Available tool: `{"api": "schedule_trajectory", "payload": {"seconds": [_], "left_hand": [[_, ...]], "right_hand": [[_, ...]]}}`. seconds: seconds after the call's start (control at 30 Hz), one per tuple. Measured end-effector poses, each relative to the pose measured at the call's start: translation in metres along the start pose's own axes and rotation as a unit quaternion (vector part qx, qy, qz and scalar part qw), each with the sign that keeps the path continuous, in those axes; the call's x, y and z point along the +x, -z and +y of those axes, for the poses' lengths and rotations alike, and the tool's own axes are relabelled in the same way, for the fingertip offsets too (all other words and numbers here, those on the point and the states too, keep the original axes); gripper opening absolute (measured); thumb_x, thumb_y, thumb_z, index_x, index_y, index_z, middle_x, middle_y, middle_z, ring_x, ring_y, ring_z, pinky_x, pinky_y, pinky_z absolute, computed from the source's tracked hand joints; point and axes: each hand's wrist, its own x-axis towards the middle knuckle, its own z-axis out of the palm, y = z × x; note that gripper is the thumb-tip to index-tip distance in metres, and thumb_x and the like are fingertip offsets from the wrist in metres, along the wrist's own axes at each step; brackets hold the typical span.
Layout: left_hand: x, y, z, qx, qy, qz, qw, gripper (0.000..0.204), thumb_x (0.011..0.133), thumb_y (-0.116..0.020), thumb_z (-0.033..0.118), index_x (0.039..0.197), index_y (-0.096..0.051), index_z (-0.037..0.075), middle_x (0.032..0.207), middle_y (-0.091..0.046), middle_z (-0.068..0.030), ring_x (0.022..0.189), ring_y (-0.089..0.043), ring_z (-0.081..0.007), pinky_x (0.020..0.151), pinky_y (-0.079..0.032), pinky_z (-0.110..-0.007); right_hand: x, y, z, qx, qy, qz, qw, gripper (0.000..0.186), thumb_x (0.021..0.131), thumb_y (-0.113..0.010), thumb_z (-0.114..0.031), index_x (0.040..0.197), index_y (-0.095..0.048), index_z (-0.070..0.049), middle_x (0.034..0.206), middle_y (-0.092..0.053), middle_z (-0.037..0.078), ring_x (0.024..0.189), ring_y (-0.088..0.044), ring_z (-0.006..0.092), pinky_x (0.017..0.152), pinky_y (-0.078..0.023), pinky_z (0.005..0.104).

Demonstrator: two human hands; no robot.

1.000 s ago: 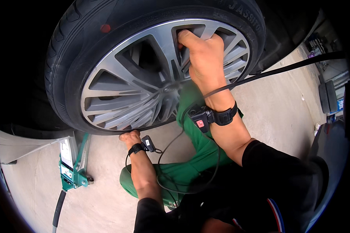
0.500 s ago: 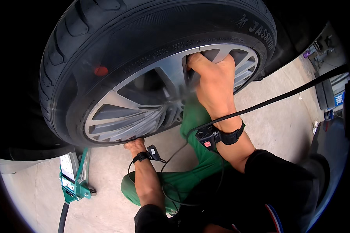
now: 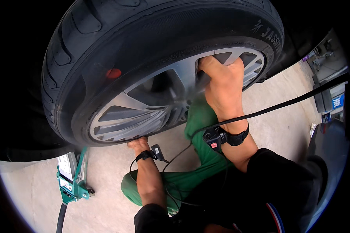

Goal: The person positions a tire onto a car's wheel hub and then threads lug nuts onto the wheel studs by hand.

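At far left a green floor jack point(image 3: 80, 190) stands on the pale floor point(image 3: 39, 194), its dark-gripped handle point(image 3: 61, 217) angled toward the lower edge. Right of it, the large black tyre point(image 3: 144, 42) fills the upper middle, upright but leaning in the view, with a red oval mark point(image 3: 113, 73) on its sidewall. The silver-grey spoked rim point(image 3: 184, 75) sits inside the tyre, dark openings between its spokes.

The left hand point(image 3: 138, 143) is at the tyre's lower edge, its fingertips hidden beneath; whether they close on anything I cannot tell. A strap with a small black device point(image 3: 157, 152) circles that wrist. The person's green-trousered legs point(image 3: 204, 124) bend below the rim, a thin cord looping over them.

Further right, the right hand point(image 3: 223, 79) grasps the rim near its upper right, fingers tucked out of sight into the openings on either side of a spoke. Its wrist wears a black strap point(image 3: 238, 136) and a boxy device point(image 3: 212, 139). A black cable point(image 3: 284, 103) crosses that forearm toward the right edge, where dark tyres point(image 3: 322, 97) stand beside a blue panel point(image 3: 338, 101).
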Motion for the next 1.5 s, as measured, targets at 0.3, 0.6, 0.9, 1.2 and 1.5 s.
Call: {"api": "schedule_trajectory", "payload": {"seconds": [0.3, 0.6, 0.9, 1.2, 1.5], "left_hand": [[-0.012, -0.012, -0.004, 0.01, 0.002, 0.023, 1.0, 0.056, 0.1, -0.036, 0.043, 0.137, -0.059, 0.008, 0.144, -0.057, -0.0131, 0.132, -0.053, -0.0352, 0.114, -0.04, -0.057], [-0.011, -0.016, -0.008, -0.026, 0.005, 0.001, 1.0, 0.058, 0.102, -0.03, 0.04, 0.139, -0.056, 0.004, 0.144, -0.055, -0.0175, 0.132, -0.052, -0.0386, 0.113, -0.04, -0.06], [-0.002, -0.016, -0.014, -0.021, 0.083, -0.008, 0.996, 0.057, 0.101, -0.034, 0.045, 0.139, -0.059, 0.012, 0.147, -0.055, -0.0108, 0.134, -0.053, -0.0327, 0.114, -0.04, -0.054], [-0.014, -0.021, -0.018, -0.056, 0.084, 0.048, 0.994, 0.055, 0.102, -0.032, 0.04, 0.142, -0.056, 0.011, 0.151, -0.052, -0.0101, 0.139, -0.048, -0.0296, 0.118, -0.035, -0.048], [-0.013, -0.025, -0.007, -0.04, 0.04, 0.051, 0.997, 0.054, 0.101, -0.034, 0.037, 0.145, -0.054, 0.013, 0.153, -0.05, -0.0085, 0.14, -0.047, -0.0243, 0.118, -0.034, -0.04]], "right_hand": [[-0.004, 0.0, -0.011, 0.01, 0.017, -0.009, 1.0, 0.017, 0.081, -0.067, 0.004, 0.097, -0.07, 0.004, 0.088, -0.069, 0.001, 0.079, -0.062, 0.0094, 0.071, -0.049, 0.0247], [0.002, -0.002, -0.018, -0.02, 0.032, -0.01, 0.999, 0.016, 0.083, -0.067, 0.005, 0.098, -0.069, 0.004, 0.089, -0.069, 0.002, 0.08, -0.063, 0.01, 0.072, -0.05, 0.0251], [-0.021, -0.023, -0.039, -0.068, 0.069, -0.026, 0.995, 0.016, 0.083, -0.073, 0.0, 0.098, -0.07, 0.004, 0.091, -0.071, 0.004, 0.083, -0.065, 0.0106, 0.074, -0.052, 0.0269], [-0.011, -0.023, -0.024, -0.034, 0.077, -0.016, 0.996, 0.013, 0.082, -0.067, 0.002, 0.094, -0.07, 0.003, 0.084, -0.07, 0.004, 0.076, -0.064, 0.0105, 0.07, -0.05, 0.0263], [0.015, 0.005, -0.022, 0.048, 0.026, 0.063, 0.996, 0.01, 0.076, -0.06, 0.006, 0.081, -0.068, 0.003, 0.076, -0.067, 0.006, 0.067, -0.061, 0.0158, 0.065, -0.046, 0.0279]]}}
